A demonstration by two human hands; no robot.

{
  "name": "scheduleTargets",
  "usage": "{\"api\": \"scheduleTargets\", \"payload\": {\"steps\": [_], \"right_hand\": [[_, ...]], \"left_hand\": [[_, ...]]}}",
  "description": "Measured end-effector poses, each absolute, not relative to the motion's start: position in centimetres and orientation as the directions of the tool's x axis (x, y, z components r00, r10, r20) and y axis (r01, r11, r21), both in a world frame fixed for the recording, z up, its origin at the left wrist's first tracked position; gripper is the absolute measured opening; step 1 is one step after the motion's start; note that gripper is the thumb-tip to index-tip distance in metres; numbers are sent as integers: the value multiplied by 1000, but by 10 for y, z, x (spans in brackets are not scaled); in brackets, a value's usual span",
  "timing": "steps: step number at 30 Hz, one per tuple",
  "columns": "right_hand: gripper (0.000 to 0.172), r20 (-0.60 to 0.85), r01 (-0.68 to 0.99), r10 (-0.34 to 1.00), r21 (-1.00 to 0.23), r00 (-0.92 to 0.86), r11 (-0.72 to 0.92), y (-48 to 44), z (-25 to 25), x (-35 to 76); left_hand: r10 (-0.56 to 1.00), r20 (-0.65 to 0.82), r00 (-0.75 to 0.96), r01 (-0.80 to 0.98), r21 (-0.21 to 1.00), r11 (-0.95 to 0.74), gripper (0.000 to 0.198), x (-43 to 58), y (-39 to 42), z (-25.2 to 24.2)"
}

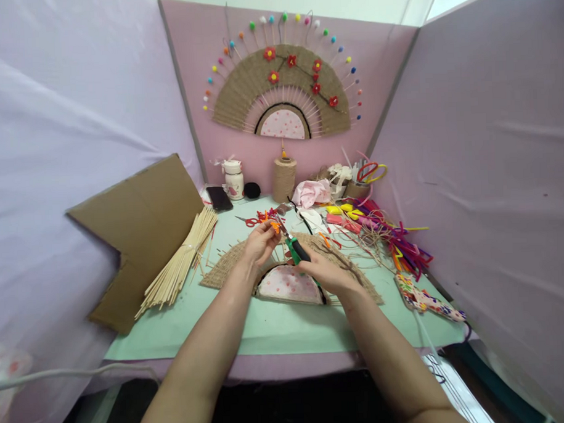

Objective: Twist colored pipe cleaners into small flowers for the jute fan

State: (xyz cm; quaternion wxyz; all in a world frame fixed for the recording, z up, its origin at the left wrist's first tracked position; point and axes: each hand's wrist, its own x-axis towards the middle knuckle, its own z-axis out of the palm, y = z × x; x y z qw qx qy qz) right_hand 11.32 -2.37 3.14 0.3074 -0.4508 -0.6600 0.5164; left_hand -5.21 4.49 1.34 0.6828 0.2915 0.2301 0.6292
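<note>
My left hand (pixel 261 242) pinches a small orange fuzzy piece (pixel 276 226), which looks like bent pipe cleaner. In my right hand (pixel 323 270) are pliers (pixel 298 250) with green and black handles, their metal tip up at the orange piece. Whether the jaws touch it is too small to tell. Beneath both hands a woven twine fan (pixel 228 266) lies on the table, with a pink dotted half-round (pixel 289 284) at its base and a dark twig shape on its right part. Just beyond my left hand are red-handled scissors (pixel 251 222) and small red pieces (pixel 266 214).
A bundle of thin sticks (pixel 179 262) and a cardboard sheet (pixel 144 232) are at the left. A twine spool (pixel 284 179), a white bottle (pixel 234 179) and a phone (pixel 219 199) stand or lie behind. Coloured pipe cleaners (pixel 406 247) and a glue gun (pixel 428 300) lie right. A finished-looking fan (pixel 241 92) hangs behind.
</note>
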Motion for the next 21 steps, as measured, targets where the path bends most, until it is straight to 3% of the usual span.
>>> {"api": "scheduleTargets", "payload": {"steps": [12, 21], "right_hand": [[19, -4, 396, 930, -905, -367, 152, -20, 32, 115], [43, -109, 98, 873, -993, -476, -71, -27, 45, 118]], "left_hand": [[992, 79, 101, -700, 714, 14, 20, -52, 48, 10], [986, 77, 150, -683, 728, 47, 23, -54, 45, 13]]}}
